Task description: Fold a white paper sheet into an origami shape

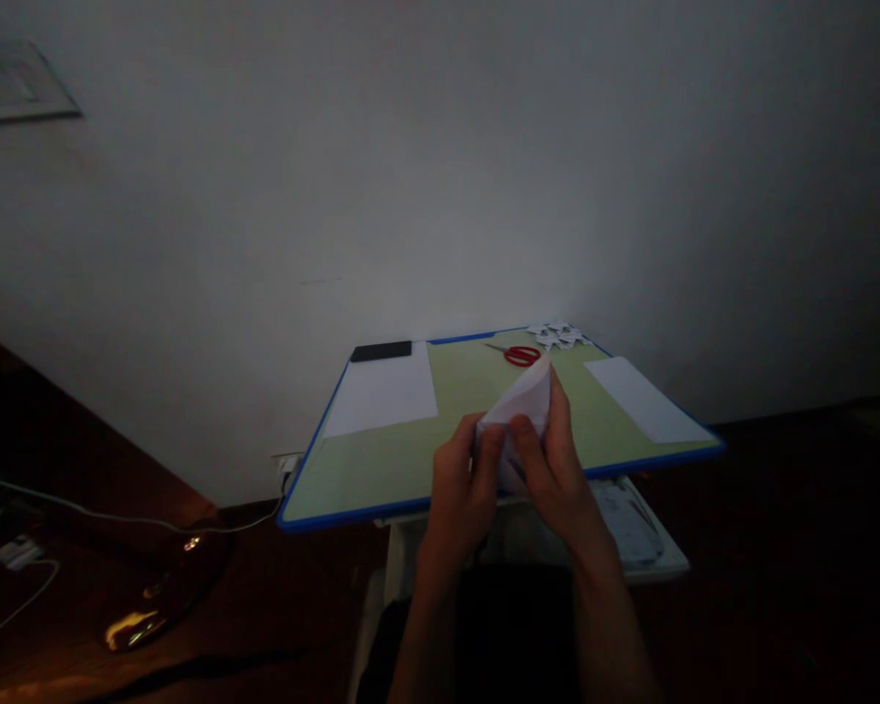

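A folded piece of white paper (520, 403) is held up above the front part of the table, its pointed tip upward. My left hand (463, 481) grips its left side, thumb pressed on the near face. On the right side my right hand (553, 464) closes round it, the thumb also on the near face. Behind the paper, red-handled scissors (520, 355) lie on the table. Several small folded white paper pieces (558, 336) are gathered at the back right corner. The lower part of the held paper is partly hidden by my thumbs and in shadow.
The green tabletop (388, 474) has a blue edge and stands against a wall. A white sheet (381, 399) lies on the left, under a dark flat object (381, 351). Another white sheet (645, 401) lies on the right. An open drawer (641, 538) juts out below. A cable (168, 526) runs at left.
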{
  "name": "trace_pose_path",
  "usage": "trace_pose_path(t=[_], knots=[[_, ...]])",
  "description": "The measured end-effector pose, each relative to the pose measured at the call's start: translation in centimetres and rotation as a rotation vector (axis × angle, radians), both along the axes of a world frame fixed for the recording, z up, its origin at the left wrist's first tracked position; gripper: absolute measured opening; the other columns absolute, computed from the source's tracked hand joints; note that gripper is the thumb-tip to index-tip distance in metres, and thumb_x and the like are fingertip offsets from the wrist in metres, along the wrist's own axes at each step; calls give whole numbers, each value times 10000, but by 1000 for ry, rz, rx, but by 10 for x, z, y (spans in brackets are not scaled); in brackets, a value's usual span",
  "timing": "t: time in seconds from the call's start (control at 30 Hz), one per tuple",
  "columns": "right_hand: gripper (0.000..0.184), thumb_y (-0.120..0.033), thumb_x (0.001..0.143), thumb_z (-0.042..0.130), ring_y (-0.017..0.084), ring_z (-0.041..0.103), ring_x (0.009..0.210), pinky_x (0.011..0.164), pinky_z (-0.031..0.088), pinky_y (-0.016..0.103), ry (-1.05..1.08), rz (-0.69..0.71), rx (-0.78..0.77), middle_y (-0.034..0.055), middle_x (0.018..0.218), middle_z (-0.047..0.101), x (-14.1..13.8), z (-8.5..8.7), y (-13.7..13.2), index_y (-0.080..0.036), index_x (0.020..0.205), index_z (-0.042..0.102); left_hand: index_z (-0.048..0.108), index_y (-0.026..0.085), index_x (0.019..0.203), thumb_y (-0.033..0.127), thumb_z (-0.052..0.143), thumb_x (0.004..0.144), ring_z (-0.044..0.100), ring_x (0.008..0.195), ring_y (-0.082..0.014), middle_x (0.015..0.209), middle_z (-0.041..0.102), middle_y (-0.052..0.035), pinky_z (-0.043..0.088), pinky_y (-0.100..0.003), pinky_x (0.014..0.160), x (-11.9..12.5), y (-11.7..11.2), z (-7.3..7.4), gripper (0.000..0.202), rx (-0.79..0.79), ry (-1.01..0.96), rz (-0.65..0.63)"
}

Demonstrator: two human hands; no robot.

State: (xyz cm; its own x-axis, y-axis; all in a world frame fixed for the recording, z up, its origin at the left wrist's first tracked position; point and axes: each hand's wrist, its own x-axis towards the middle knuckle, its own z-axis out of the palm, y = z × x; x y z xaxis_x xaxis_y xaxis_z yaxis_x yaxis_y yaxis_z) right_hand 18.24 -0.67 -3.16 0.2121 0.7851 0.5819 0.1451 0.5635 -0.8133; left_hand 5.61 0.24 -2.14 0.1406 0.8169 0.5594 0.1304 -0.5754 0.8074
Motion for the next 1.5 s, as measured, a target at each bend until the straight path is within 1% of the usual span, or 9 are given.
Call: trace_pose_path(t=[0.3, 0.6, 0.7, 0.83, 0.9, 1.03, 1.13, 1.33, 1.5], knots=[[758, -529, 1083, 546, 319, 321, 1655, 1361, 235, 607, 17, 0, -15, 121, 1803, 281, -1, -2, 1, -324, 1727, 204, 651, 191, 910, 388, 547, 1080, 539, 644, -142, 727, 643, 8, 412, -246, 619, 1, -1, 1, 280, 50, 39, 17], [753, -517, 1072, 580, 314, 435, 1587, 1318, 348, 564, 33, 21, -25, 135, 1750, 377, -1, -3, 1, -309, 1706, 232, 639, 193, 855, 355, 533, 1091, 518, 652, -137, 714, 611, 19, 408, -250, 652, -1, -3, 4, 306, 67, 41, 19], [707, -516, 1062, 600, 304, 453, 1561, 1304, 363, 534, 26, 13, -21, 136, 1698, 447, 0, 0, -1, -293, 1668, 313, 641, 194, 832, 338, 535, 1087, 519, 658, -139, 712, 607, 17, 414, -257, 661, -2, -4, 6, 311, 75, 42, 15], [421, -505, 1013, 691, 265, 669, 1170, 1046, 559, 417, 65, 13, -38, 90, 1278, 705, 5, 4, -3, -280, 1364, 631, 667, 200, 847, 343, 543, 1080, 547, 674, -145, 743, 648, 8, 418, -262, 662, -7, -5, 7, 300, 59, 41, 4], [273, -503, 992, 723, 229, 665, 964, 894, 571, 359, 99, 26, -40, 47, 1038, 700, 8, 6, -4, -263, 1123, 716, 674, 203, 836, 361, 549, 1077, 543, 654, -147, 713, 629, 11, 405, -267, 637, -11, -5, 8, 314, 39, 66, -12], [360, -546, 948, 756, 184, 580, 757, 662, 494, 287, 247, -19, -41, 2, 806, 601, 11, 10, -5, -228, 798, 680, 664, 203, 791, 337, 569, 1060, 562, 660, -151, 697, 630, 5, 400, -272, 629, -15, -4, 11, 316, 55, 119, -69], [435, -565, 917, 777, 165, 506, 682, 587, 426, 275, 334, -84, -52, -13, 728, 538, 11, 11, -5, -219, 705, 622, 667, 202, 795, 321, 570, 1056, 582, 677, -152, 722, 659, -2, 408, -269, 634, -13, -2, 10, 302, 67, 138, -95], [358, -506, 920, 795, 159, 485, 687, 593, 401, 281, 431, -116, 0, -10, 743, 545, 17, 11, -1, -213, 743, 690, 678, 203, 797, 341, 567, 1058, 551, 629, -149, 673, 624, 6, 404, -271, 614, -7, -1, 9, 315, 52, 162, -117], [291, -466, 971, 732, 169, 511, 664, 549, 393, 284, 274, -187, 66, 14, 868, 644, 31, 10, -1, -279, 1194, 730, 670, 195, 801, 368, 558, 1064, 507, 584, -135, 637, 577, 25, 383, -260, 585, -9, 0, 11, 334, 12, 195, -140]])
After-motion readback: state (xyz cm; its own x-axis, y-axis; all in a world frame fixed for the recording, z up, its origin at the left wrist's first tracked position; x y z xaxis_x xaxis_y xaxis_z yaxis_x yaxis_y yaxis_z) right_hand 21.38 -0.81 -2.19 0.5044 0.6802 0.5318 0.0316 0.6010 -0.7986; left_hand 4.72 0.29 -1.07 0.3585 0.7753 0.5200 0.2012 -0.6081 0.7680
